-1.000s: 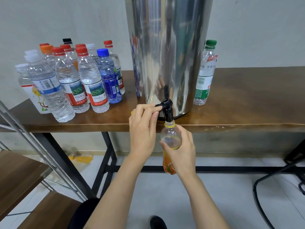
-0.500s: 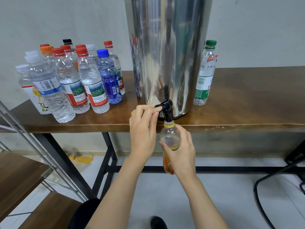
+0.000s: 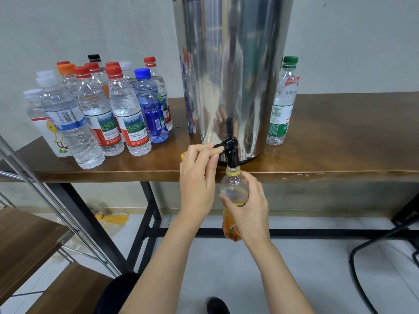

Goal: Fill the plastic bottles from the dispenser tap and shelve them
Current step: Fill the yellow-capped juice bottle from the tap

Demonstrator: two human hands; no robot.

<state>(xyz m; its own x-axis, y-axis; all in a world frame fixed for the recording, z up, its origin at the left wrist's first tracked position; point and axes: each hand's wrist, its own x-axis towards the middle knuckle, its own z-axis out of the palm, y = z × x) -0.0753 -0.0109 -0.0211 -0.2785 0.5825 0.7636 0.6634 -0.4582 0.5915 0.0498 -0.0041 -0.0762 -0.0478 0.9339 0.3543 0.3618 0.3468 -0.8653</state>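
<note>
Two hands: both yours, working at the front edge of a brown wooden table [image 3: 340, 137].
Left hand [image 3: 197, 177]: your thumb and forefinger pinch the black lever [image 3: 218, 145] of the tap [image 3: 231, 155].
Right hand [image 3: 249, 209]: your fingers curl round an uncapped plastic bottle [image 3: 233, 189] with an orange label, held upright below the table edge, its mouth right under the tap spout.
Dispenser [image 3: 231, 75]: tall shiny steel drum standing on the table.
Left of dispenser: a tight group of capped bottles [image 3: 113, 114], mostly red caps, one blue.
Right of dispenser: one green-capped bottle [image 3: 282, 103], upright, just beside the drum.
Far left: wooden shelves [image 3: 25, 236] on a metal frame.
</note>
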